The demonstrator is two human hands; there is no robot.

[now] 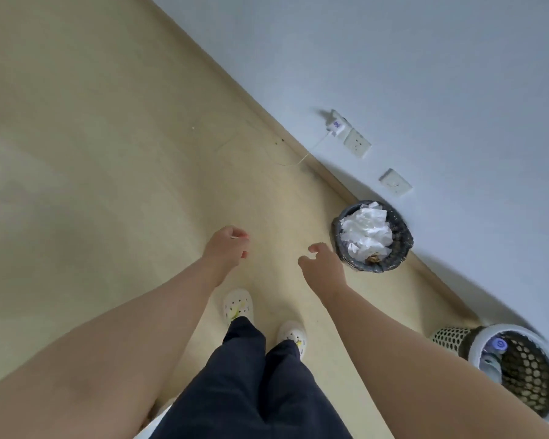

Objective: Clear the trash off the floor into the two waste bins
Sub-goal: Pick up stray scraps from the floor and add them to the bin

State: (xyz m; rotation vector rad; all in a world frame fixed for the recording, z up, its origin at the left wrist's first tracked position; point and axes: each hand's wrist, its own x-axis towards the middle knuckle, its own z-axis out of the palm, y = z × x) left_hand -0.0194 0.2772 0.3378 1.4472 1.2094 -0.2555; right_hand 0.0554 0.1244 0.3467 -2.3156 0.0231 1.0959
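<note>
A dark woven waste bin stands against the wall, filled with crumpled white paper and a brown scrap. A white mesh waste bin sits at the lower right, with a bottle with a blue cap inside. My left hand hangs over the bare floor with fingers loosely curled, holding nothing. My right hand is just left of the dark bin, fingers relaxed and empty.
The pale wooden floor stretches to the left. A white charger sits in a wall socket, its thin cable trailing onto the floor. My feet in white clogs stand below the hands.
</note>
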